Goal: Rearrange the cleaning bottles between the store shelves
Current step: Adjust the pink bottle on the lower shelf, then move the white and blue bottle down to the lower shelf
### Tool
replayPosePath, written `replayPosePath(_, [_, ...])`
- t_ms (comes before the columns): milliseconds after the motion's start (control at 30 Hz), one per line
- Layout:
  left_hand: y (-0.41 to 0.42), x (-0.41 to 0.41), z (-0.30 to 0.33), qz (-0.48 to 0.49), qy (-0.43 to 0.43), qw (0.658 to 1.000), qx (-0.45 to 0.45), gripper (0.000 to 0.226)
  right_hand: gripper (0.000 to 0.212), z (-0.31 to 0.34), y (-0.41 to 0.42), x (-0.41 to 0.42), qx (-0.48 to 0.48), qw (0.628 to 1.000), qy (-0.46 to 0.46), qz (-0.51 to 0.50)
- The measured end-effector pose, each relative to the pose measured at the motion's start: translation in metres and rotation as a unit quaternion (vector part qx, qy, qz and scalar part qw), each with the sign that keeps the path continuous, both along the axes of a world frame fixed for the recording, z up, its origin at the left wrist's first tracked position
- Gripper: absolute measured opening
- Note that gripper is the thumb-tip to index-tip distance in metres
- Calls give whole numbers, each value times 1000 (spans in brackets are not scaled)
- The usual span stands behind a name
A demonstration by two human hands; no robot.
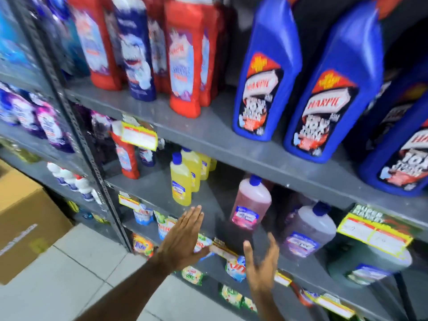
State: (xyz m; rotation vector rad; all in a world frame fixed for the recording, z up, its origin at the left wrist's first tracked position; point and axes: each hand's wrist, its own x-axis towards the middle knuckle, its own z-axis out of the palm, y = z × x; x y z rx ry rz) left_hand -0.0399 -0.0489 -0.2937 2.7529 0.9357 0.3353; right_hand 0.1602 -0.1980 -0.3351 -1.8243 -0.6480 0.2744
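Observation:
Grey metal store shelves hold cleaning bottles. On the upper shelf stand red bottles at the left and big blue bottles at the right. The shelf below carries yellow bottles, a pink bottle and a pale purple bottle, all with blue caps. My left hand is flat and open, fingers pointing up, just below the yellow bottles. My right hand is open below the pink bottle, not touching it. Neither hand holds anything.
A brown cardboard box sits on the tiled floor at the left. Yellow price tags hang from shelf edges. Small detergent packets fill the lower shelves. A dark green bottle lies at the right.

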Motion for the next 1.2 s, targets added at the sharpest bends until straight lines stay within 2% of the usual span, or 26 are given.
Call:
replayPosePath(33, [-8,-11,14,14,-14,1000,1,100,69,7,-3,-8,-4,1000,-16,5])
replayPosePath(100, [-21,-32,46,47,-26,999,10,98,70,29,-2,-23,-19,998,-40,48])
replayPosePath(167, [-26,-49,75,65,-17,997,39,95,56,57,6,-37,-20,993,-45,111])
replayPosePath(300, [-15,-86,124,119,-36,986,112,95,45,117,43,-66,52,975,-98,194])
replayPosePath(400, [-2,-113,154,161,-32,979,118,101,28,167,72,-83,100,950,-138,263])
replayPosePath(467, [8,-131,171,178,-26,975,133,104,24,199,90,-96,135,936,-153,285])
replayPosePath(567, [30,-154,196,195,-28,967,160,105,29,238,121,-121,177,915,-187,310])
replayPosePath(667, [57,-173,220,206,-36,960,186,102,29,265,153,-142,182,909,-202,316])
replayPosePath(800, [108,-193,242,201,-34,961,187,103,41,297,206,-165,192,907,-218,304])
replayPosePath(1000, [203,-217,262,168,-18,968,183,106,62,331,292,-187,185,940,-191,212])
replayPosePath(1200, [272,-220,261,95,22,982,163,106,82,339,355,-185,117,977,-136,119])
